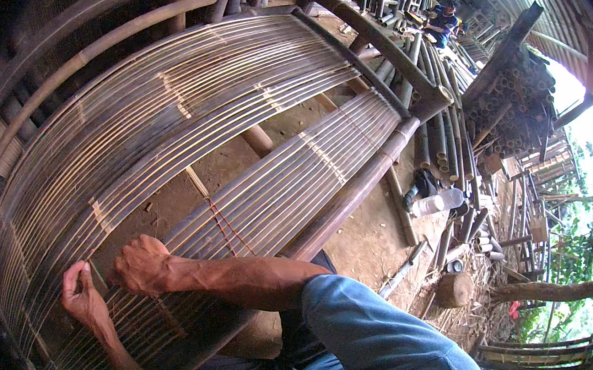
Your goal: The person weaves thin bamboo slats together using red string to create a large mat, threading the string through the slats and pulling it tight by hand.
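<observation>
A long bamboo bench [322, 216] with a seat of thin split slats [199, 83] fills the left and middle of the view. My left hand [84, 299] is low on the left, over the slats, with thumb and fingertips pinched together near the edge of a gap. What they pinch is too small to tell. Just to its right, my right hand [142, 266] is curled into a fist above the gap; its contents are hidden. A thin reddish cord [225, 224] crosses the slats beyond my right forearm. A pale strip end [197, 181] pokes up in the gap.
The bench's curved bamboo rail [94, 58] runs along the left. On the dirt floor to the right lie a clear plastic bottle [439, 202], cut bamboo poles [441, 127] and a wood stump [455, 291]. Stacked bamboo [516, 92] and another person [443, 22] are farther back.
</observation>
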### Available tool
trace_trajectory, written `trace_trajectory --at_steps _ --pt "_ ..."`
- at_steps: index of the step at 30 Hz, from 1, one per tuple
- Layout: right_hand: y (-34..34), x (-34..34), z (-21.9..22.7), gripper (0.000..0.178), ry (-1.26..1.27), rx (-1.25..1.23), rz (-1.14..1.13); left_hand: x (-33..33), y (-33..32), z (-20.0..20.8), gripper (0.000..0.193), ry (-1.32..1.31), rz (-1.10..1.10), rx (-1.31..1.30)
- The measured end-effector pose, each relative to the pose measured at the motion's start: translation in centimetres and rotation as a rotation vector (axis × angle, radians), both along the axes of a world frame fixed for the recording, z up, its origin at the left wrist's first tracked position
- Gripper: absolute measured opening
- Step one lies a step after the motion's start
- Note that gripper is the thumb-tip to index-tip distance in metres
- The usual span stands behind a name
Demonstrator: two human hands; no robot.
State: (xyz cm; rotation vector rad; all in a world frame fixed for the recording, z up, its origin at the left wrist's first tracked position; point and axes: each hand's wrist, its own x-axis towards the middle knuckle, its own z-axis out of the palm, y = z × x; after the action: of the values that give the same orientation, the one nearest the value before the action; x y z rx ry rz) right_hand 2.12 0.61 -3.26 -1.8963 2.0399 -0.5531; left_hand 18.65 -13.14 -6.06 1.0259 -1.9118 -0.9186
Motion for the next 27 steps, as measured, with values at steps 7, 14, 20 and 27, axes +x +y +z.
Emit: trace_trajectory --at_steps 7,14,20,27 --pt "-0.9 0.4 -1.4 0.034 -0.036 -0.019 -0.049 0.2 -0.5 -0.3 0.015 0.000 0.015 0.015" --pt "-0.5 0.5 -2.0 0.032 -0.056 -0.088 -0.039 -0.1 0.5 0.0 0.013 0.024 0.027 0.036" --pt "-0.8 0.5 -1.5 0.023 0.008 -0.071 0.008 -0.2 1.1 0.3 0.011 0.017 0.038 -0.029" --pt "-0.5 -2.7 -3.6 0.029 -0.161 0.181 -0.087 -1.9 1.8 1.8 0.010 0.012 0.085 -0.119"
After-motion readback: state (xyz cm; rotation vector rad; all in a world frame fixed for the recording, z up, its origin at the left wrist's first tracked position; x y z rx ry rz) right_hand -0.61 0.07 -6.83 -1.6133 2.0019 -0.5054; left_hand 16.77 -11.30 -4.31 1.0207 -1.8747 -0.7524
